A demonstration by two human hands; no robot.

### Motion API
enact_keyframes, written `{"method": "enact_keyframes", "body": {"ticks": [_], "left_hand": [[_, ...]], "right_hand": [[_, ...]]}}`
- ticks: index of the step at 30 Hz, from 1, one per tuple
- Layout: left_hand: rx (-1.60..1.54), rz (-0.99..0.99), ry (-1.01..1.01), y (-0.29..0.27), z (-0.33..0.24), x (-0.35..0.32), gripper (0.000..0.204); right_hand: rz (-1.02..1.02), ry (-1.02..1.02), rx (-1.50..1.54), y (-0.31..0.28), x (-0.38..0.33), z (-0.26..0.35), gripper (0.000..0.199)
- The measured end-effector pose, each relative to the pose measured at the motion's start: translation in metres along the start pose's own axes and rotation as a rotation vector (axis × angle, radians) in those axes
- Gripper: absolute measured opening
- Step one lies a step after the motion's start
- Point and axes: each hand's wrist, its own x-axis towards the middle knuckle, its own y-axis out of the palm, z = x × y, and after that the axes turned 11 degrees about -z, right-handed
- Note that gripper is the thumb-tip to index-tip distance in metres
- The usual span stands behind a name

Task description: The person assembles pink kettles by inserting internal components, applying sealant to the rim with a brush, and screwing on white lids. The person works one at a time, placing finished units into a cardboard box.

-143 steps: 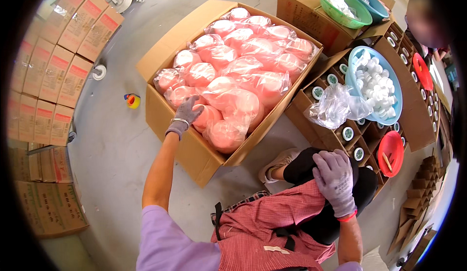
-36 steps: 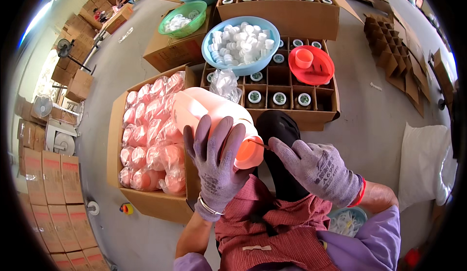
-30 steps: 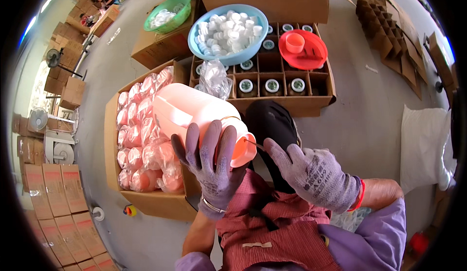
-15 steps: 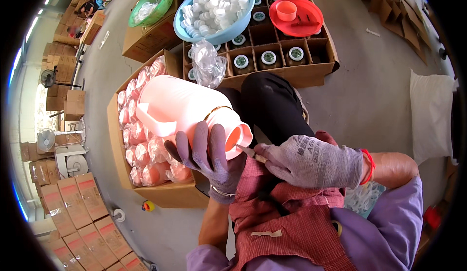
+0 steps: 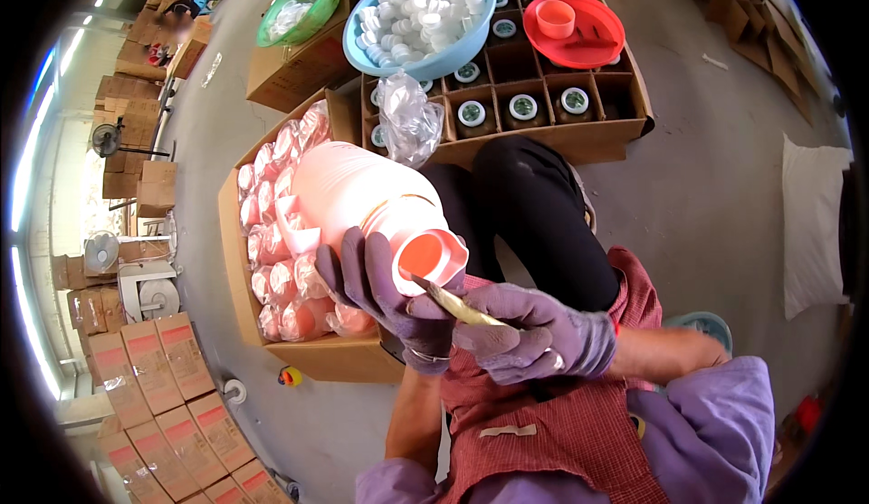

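My left hand (image 5: 385, 291), in a purple glove, grips a large pale pink plastic jug (image 5: 367, 201) near its neck, with the jug's orange-sealed mouth (image 5: 424, 258) tilted toward me. My right hand (image 5: 534, 332), also gloved, holds a thin tan stick-like tool (image 5: 453, 303) whose tip touches the rim of the mouth. Both hands are above my lap, over a red checked apron (image 5: 552, 432). To my left lies an open cardboard box (image 5: 237, 260) packed with several more pink jugs wrapped in clear plastic.
Ahead stands a divided cardboard box (image 5: 561, 133) of capped bottles, with a blue bowl of white caps (image 5: 421, 20), a red dish (image 5: 575, 29) and a clear bag (image 5: 407, 124) on it. A green bowl (image 5: 303, 6) sits on another box. Printed cartons (image 5: 172, 404) are stacked at the left.
My left hand lifted a jug out of the box and brought it to my lap, mouth toward me. My right hand came in with the stick and now touches the mouth.
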Motion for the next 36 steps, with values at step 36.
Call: {"method": "enact_keyframes", "body": {"ticks": [36], "left_hand": [[0.012,0.046,-0.065,0.02,0.009,0.028,0.065]], "right_hand": [[-0.461,-0.658,-1.845,0.074,0.002,0.039,0.035]]}}
